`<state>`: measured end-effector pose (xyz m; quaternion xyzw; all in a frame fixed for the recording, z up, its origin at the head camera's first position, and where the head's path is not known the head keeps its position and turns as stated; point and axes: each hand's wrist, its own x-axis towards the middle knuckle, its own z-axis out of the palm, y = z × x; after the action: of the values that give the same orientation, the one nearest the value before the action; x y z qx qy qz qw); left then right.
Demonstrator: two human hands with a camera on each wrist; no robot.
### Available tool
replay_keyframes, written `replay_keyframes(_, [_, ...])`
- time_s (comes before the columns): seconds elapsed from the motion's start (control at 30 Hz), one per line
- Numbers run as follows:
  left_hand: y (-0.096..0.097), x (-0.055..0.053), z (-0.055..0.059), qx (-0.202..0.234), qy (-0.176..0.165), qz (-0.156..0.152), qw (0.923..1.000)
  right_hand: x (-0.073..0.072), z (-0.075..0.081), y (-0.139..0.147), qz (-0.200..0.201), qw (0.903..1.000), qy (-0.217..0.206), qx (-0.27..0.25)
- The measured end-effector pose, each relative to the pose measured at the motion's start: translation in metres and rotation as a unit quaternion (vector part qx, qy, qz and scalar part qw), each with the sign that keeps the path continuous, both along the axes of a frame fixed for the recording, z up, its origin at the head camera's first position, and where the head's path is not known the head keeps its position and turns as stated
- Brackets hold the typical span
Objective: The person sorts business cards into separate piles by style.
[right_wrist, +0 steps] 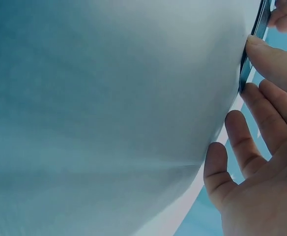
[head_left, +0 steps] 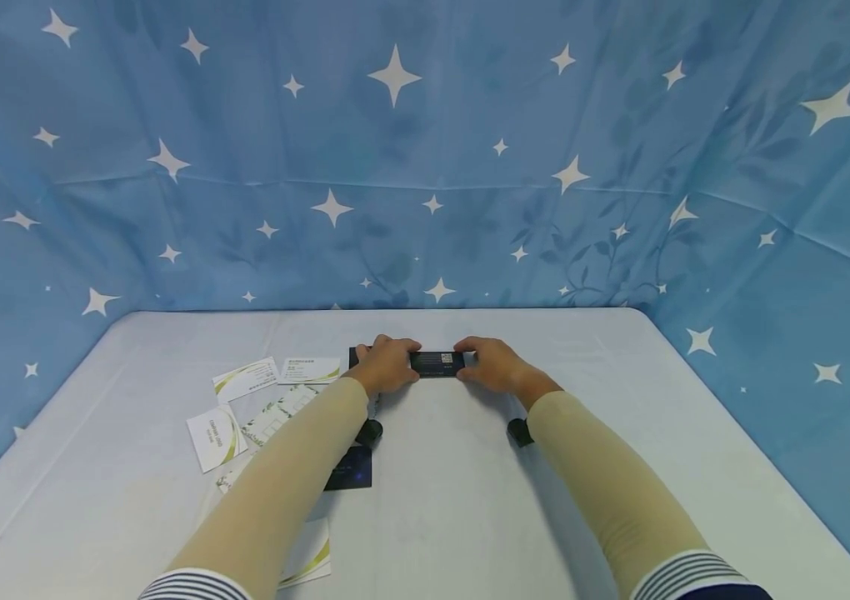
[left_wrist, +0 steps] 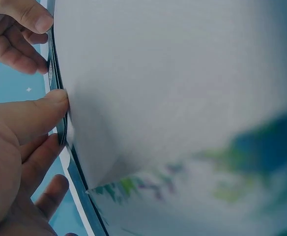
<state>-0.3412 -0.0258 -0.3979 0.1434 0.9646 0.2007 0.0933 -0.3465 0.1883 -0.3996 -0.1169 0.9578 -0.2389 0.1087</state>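
Both hands meet at a thin stack of black business cards near the far side of the table, with a small white code square on the top face. My left hand pinches its left end, thumb on the near edge and fingers on the far edge. At the opposite end my right hand pinches it the same way. Seen edge-on in the left wrist view, the cards show as thin dark layers. In the right wrist view the thumb presses their near edge, and two fingers rest lower near the tabletop.
Left of the hands lie white cards with green-gold curves, leaf-patterned cards and a dark blue card, partly under the left sleeve. Another white card lies nearer. A starry blue curtain stands behind the white table.
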Motion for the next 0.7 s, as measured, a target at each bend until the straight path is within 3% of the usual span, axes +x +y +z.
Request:
replay_keyframes(0.5, [0.0022, -0.0039, 0.0031, -0.005, -0.014, 0.001, 0.9999, -0.0039, -0.0011, 0.0022, -0.017, 0.9995, -0.006, -0.025])
replay_keyframes(0.7, [0.0024, -0.0007, 0.0039, -0.007, -0.013, 0.007, 0.9999, -0.0032, -0.0023, 0.0027, -0.02, 0.9994, -0.011, -0.026])
